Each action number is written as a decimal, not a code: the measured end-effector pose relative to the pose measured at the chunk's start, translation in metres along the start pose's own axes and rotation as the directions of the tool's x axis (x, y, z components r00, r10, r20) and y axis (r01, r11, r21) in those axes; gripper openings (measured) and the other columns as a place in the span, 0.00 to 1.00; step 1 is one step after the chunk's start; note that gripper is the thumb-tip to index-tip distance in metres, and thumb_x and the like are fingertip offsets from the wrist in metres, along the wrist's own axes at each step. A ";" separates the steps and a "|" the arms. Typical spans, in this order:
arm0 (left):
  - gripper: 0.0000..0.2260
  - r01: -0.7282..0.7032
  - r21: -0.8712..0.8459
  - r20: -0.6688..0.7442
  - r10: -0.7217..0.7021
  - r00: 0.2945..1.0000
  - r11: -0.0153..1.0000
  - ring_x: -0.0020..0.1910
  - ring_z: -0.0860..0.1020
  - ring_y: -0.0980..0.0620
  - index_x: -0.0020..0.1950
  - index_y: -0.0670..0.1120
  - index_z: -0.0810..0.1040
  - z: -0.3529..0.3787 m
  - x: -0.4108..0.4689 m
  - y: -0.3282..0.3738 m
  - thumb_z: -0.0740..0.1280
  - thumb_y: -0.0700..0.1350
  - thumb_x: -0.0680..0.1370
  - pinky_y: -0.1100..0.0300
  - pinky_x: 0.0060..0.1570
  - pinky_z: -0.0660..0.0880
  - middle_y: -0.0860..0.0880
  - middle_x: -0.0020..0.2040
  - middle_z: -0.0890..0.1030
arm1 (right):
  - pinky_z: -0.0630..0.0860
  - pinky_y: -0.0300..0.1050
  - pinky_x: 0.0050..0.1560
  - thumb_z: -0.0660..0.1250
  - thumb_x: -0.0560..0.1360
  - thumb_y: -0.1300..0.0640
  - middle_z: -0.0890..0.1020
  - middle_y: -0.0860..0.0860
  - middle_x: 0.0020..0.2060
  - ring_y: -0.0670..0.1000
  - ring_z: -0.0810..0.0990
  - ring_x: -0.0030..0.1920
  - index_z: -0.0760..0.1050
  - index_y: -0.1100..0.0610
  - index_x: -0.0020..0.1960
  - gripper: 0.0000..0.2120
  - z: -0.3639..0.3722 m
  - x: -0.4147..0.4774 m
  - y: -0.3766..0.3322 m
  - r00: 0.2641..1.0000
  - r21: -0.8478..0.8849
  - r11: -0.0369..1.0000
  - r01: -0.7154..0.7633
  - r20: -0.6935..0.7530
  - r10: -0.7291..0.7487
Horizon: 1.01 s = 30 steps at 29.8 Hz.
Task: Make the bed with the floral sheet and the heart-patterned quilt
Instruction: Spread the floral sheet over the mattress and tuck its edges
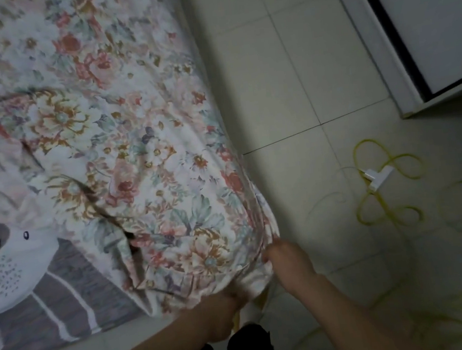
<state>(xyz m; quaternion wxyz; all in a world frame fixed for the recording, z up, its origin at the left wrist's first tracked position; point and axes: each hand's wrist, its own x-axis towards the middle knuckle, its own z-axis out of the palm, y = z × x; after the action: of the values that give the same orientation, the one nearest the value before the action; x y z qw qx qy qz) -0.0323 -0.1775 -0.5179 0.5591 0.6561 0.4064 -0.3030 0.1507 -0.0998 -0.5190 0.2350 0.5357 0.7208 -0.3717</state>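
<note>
**A:** What has the right hand (285, 259) got?

**B:** Its grip is closed tight. The fingertips (269, 253) pinch the gathered hem of the floral sheet (135, 145), right at the near corner of the bed.

**A:** And the left hand (224, 315)?

**B:** It is just beside the right one, at the same corner. Its fingers are buried under bunched cloth, so I cannot tell how far that grip is closed.

**A:** Why hold it there?

**B:** My guess is they are drawing the corner down over the mattress edge to fit or tuck it. The hem puckers into small pleats where the hands meet.

**A:** What is the cloth like?

**B:** It is thin and soft, printed with pink, rust and teal blooms on white. It lies rounded over the corner, with dark creases running off to the left.

**A:** Is the bed covered?

**B:** Only partly. To the left, a cover with a cartoon animal face and grey-and-white stripes (52, 302) shows bare. I see no heart-patterned quilt.

**A:** And beyond the bed?

**B:** There is pale, smooth floor tile (300, 82), and a yellow cable (381, 207) looped around a white plug (377, 178). A white cabinet (436, 25) stands further off.
</note>
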 end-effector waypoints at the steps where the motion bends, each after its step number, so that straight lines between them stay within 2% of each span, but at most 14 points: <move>1: 0.26 -0.046 0.018 -0.161 0.049 0.986 0.999 0.69 0.71 0.41 0.77 0.52 0.64 -0.004 -0.004 0.002 0.61 0.38 0.80 0.52 0.64 0.71 0.43 0.74 0.68 | 0.73 0.43 0.54 0.62 0.78 0.57 0.79 0.56 0.60 0.56 0.78 0.59 0.80 0.54 0.58 0.12 -0.003 0.003 -0.006 0.987 0.068 0.998 -0.008 -0.162 0.019; 4: 0.19 -0.207 0.175 -0.643 0.271 0.716 0.963 0.57 0.77 0.48 0.70 0.51 0.72 -0.026 -0.015 0.006 0.65 0.44 0.79 0.58 0.53 0.74 0.48 0.63 0.76 | 0.74 0.48 0.52 0.60 0.79 0.59 0.76 0.56 0.61 0.59 0.76 0.58 0.73 0.53 0.66 0.16 -0.021 0.015 -0.017 0.885 0.350 0.930 -0.114 -0.390 0.255; 6: 0.18 -0.161 0.329 -0.779 0.364 0.510 0.931 0.58 0.74 0.47 0.69 0.49 0.71 -0.045 -0.018 0.000 0.65 0.46 0.79 0.55 0.56 0.72 0.47 0.63 0.74 | 0.73 0.49 0.54 0.56 0.80 0.61 0.71 0.57 0.66 0.61 0.75 0.61 0.67 0.53 0.71 0.20 -0.031 0.029 -0.017 0.837 0.472 0.848 -0.239 -0.342 0.427; 7: 0.20 -0.078 0.352 -0.810 0.345 0.473 0.933 0.59 0.73 0.46 0.69 0.49 0.71 -0.056 -0.019 -0.004 0.67 0.47 0.78 0.53 0.58 0.70 0.46 0.63 0.74 | 0.72 0.49 0.58 0.55 0.80 0.61 0.69 0.57 0.70 0.61 0.73 0.64 0.65 0.53 0.74 0.22 -0.032 0.037 -0.017 0.853 0.467 0.851 -0.242 -0.316 0.416; 11: 0.30 0.181 0.362 -0.732 0.159 0.663 0.914 0.62 0.74 0.42 0.71 0.53 0.70 -0.086 -0.018 -0.034 0.74 0.52 0.71 0.47 0.58 0.73 0.47 0.65 0.74 | 0.70 0.51 0.67 0.53 0.80 0.43 0.71 0.56 0.71 0.60 0.72 0.67 0.61 0.47 0.76 0.25 -0.037 0.056 -0.024 0.989 0.429 0.893 -0.138 0.015 0.146; 13: 0.29 0.166 0.363 -0.684 0.141 0.716 0.917 0.58 0.74 0.43 0.69 0.54 0.71 -0.091 -0.015 -0.046 0.75 0.52 0.70 0.48 0.53 0.75 0.47 0.62 0.75 | 0.72 0.48 0.58 0.54 0.82 0.51 0.77 0.59 0.63 0.60 0.75 0.61 0.68 0.52 0.71 0.18 -0.044 0.067 -0.031 0.970 0.262 0.945 -0.194 -0.094 0.225; 15: 0.24 0.127 0.361 -0.690 0.173 0.703 0.924 0.54 0.75 0.44 0.66 0.54 0.73 -0.093 -0.015 -0.053 0.74 0.51 0.71 0.50 0.49 0.75 0.47 0.59 0.76 | 0.72 0.47 0.55 0.57 0.81 0.59 0.77 0.57 0.60 0.58 0.73 0.60 0.69 0.53 0.69 0.17 -0.053 0.066 -0.048 0.905 0.186 0.979 -0.088 -0.397 0.156; 17: 0.18 0.100 0.358 -0.705 0.199 0.681 0.928 0.50 0.76 0.45 0.63 0.52 0.75 -0.092 -0.020 -0.061 0.69 0.51 0.74 0.51 0.46 0.75 0.47 0.56 0.77 | 0.71 0.50 0.61 0.62 0.76 0.65 0.74 0.56 0.64 0.59 0.69 0.65 0.69 0.53 0.70 0.24 -0.055 0.061 -0.066 0.861 0.086 0.985 0.149 -0.500 -0.087; 19: 0.16 0.118 0.368 -0.709 0.196 0.677 0.922 0.48 0.78 0.46 0.60 0.51 0.78 -0.091 -0.030 -0.071 0.61 0.51 0.74 0.53 0.44 0.76 0.48 0.53 0.79 | 0.72 0.56 0.60 0.58 0.72 0.65 0.75 0.56 0.60 0.61 0.71 0.63 0.75 0.53 0.63 0.22 -0.042 0.053 -0.070 0.875 -0.126 0.950 0.284 -0.372 -0.311; 21: 0.18 0.145 0.354 -0.733 0.178 0.656 0.924 0.46 0.79 0.48 0.56 0.51 0.80 -0.082 -0.058 -0.089 0.57 0.51 0.72 0.56 0.44 0.76 0.49 0.51 0.81 | 0.77 0.56 0.44 0.57 0.66 0.61 0.79 0.56 0.45 0.60 0.78 0.48 0.80 0.54 0.46 0.16 -0.030 0.043 -0.075 0.875 -0.285 0.910 0.301 -0.296 -0.382; 23: 0.16 0.143 0.358 -0.754 0.196 0.627 0.923 0.49 0.79 0.47 0.55 0.50 0.81 -0.078 -0.078 -0.104 0.58 0.49 0.73 0.56 0.50 0.75 0.48 0.53 0.80 | 0.76 0.50 0.33 0.70 0.57 0.62 0.78 0.54 0.33 0.58 0.79 0.36 0.79 0.55 0.34 0.06 -0.036 0.033 -0.080 0.891 -0.290 0.923 0.254 -0.300 -0.339; 24: 0.15 0.157 0.340 -0.779 0.184 0.600 0.927 0.51 0.79 0.46 0.56 0.48 0.81 -0.079 -0.096 -0.114 0.58 0.47 0.75 0.57 0.54 0.73 0.47 0.54 0.80 | 0.75 0.48 0.31 0.75 0.52 0.63 0.77 0.53 0.31 0.57 0.78 0.33 0.79 0.55 0.32 0.11 -0.042 0.032 -0.092 0.888 -0.287 0.923 0.257 -0.307 -0.343; 27: 0.15 0.304 0.363 -0.838 0.166 0.521 0.881 0.64 0.76 0.40 0.59 0.44 0.82 -0.077 -0.136 -0.163 0.63 0.40 0.74 0.52 0.69 0.60 0.41 0.62 0.79 | 0.75 0.46 0.32 0.75 0.50 0.67 0.77 0.53 0.33 0.56 0.78 0.34 0.79 0.56 0.35 0.16 -0.047 0.026 -0.139 0.866 -0.248 0.903 0.350 -0.281 -0.413; 30: 0.20 0.366 0.398 -0.745 0.064 0.664 0.841 0.70 0.71 0.37 0.56 0.46 0.84 -0.069 -0.164 -0.197 0.77 0.38 0.65 0.49 0.73 0.52 0.41 0.65 0.78 | 0.76 0.52 0.48 0.69 0.69 0.64 0.79 0.57 0.48 0.60 0.79 0.50 0.78 0.59 0.52 0.11 -0.033 0.017 -0.199 0.848 -0.162 0.858 0.487 -0.148 -0.509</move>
<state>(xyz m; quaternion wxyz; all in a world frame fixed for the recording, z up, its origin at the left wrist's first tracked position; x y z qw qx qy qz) -0.2876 -0.1330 -0.4613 0.1221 0.8081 0.5539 -0.1588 -0.0409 -0.0934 -0.4553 0.0934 0.3478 0.8744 -0.3250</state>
